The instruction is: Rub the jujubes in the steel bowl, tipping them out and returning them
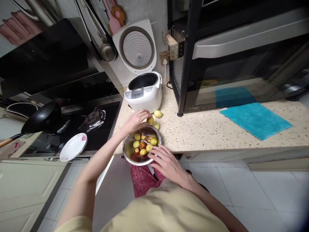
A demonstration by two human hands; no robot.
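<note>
A steel bowl (125, 154) at the counter's front edge holds several green, yellow and brown jujubes (143, 145). My left hand (137, 121) reaches over the bowl's far side, fingers and thumb closed about a brownish jujube (150, 120). Just beyond the bowl, a pale green jujube (158, 113) and another green jujube (156, 125) lie on the counter. My right hand (166, 161) is at the bowl's near right rim, its fingers apart. Its fingertips extend over the rim, close beside a yellow-green jujube (149, 147); whether they touch it I cannot tell.
Behind the bowl stands a white rice cooker (145, 96), lid raised. A black-framed rack (185, 64) holds an oven at right, with a turquoise cloth (258, 119) before it. At left are a gas hob (93, 119), a wok (42, 117) and a floral white plate (72, 148).
</note>
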